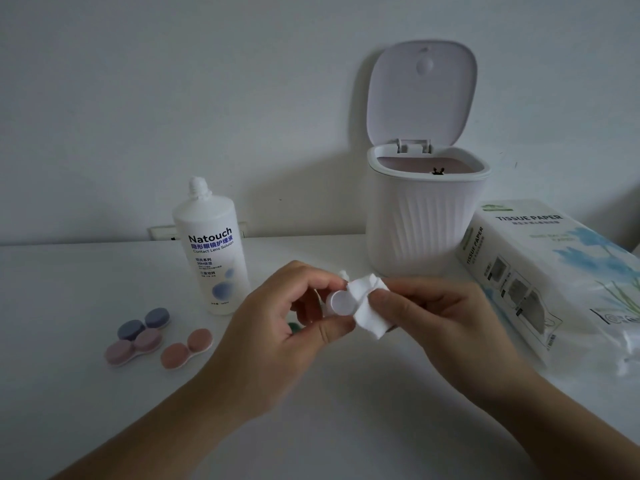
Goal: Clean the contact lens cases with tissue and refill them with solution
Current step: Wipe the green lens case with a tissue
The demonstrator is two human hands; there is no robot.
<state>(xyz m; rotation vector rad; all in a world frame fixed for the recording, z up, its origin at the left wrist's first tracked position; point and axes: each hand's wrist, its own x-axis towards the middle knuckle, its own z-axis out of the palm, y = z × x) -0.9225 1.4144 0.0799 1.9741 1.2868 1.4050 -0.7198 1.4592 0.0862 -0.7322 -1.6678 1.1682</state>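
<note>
White open lens case — folded tissue against its rim.

Home tabletop: mini bin, tissue pack.

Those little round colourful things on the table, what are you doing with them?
They are contact lens cases. The left hand holds an open white case while the right hand wipes it with a folded tissue. Three capped cases wait beside the uncapped solution bottle. The bin stands open behind.
</note>
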